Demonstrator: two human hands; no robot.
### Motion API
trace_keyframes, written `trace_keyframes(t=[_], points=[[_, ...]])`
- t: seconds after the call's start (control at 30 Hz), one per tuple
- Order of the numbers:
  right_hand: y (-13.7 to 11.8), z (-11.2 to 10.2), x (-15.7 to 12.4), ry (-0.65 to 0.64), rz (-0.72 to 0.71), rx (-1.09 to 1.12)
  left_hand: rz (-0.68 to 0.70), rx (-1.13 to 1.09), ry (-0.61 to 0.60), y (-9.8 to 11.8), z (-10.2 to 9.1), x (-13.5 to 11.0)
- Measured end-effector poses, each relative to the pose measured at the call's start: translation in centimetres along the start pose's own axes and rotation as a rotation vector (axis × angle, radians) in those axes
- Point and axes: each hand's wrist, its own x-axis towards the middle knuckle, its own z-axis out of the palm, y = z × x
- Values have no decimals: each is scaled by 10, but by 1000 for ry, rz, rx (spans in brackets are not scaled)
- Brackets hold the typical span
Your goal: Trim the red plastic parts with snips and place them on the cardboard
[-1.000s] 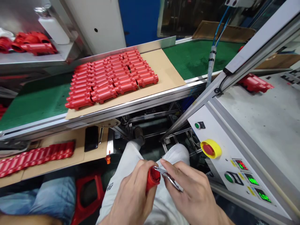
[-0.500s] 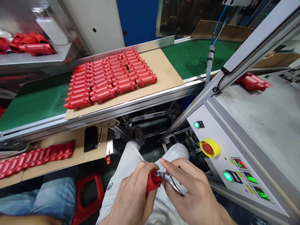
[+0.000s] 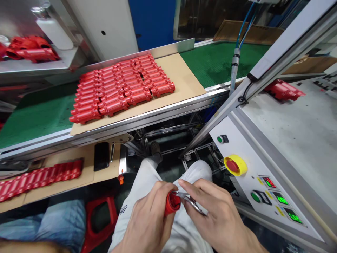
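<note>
Here's the left hand wrapped tight around a red plastic tube, held nearly upright above the white trousers! The right hand closes on small steel nippers, their tips right at the tube's open end, with the red emergency stop button off to the right.

- a blue wall
- a big white panel with a small hole
- a dark window
- a long green belt on a shiny metal frame
- a white table
- a red stool
</note>
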Motion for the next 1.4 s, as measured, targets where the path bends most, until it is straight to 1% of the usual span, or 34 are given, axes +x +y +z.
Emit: trace_keyframes(t=[0.2,0.4,0.47,0.57,0.63,0.7,0.77,0.83,1.03,1.3,1.4], points=[[0,-1,2,-51,31,58,25,60,3,-2,0,1],[3,3,-1,-31,31,71,21,45,2,-3,-2,1],[6,6,-1,-29,70,149,18,20,1,-2,-2,2],[9,6,0,-11,183,255,20,-34,-4,-2,-3,2],[10,3,1,-7,264,278,19,-62,-6,-2,-3,2],[9,-3,2,-38,295,293,14,-90,-10,-2,-3,3],[7,-8,2,-79,260,306,3,-117,-14,-2,-3,3],[5,-10,2,-92,195,284,3,-130,-16,-2,-3,2],[5,-6,5,-105,76,162,17,-123,-41,-5,0,-1],[14,-10,6,-166,-28,75,28,-111,-79,-4,-3,-3],[18,-12,7,-203,-44,74,34,-121,-94,-6,-4,-4]])
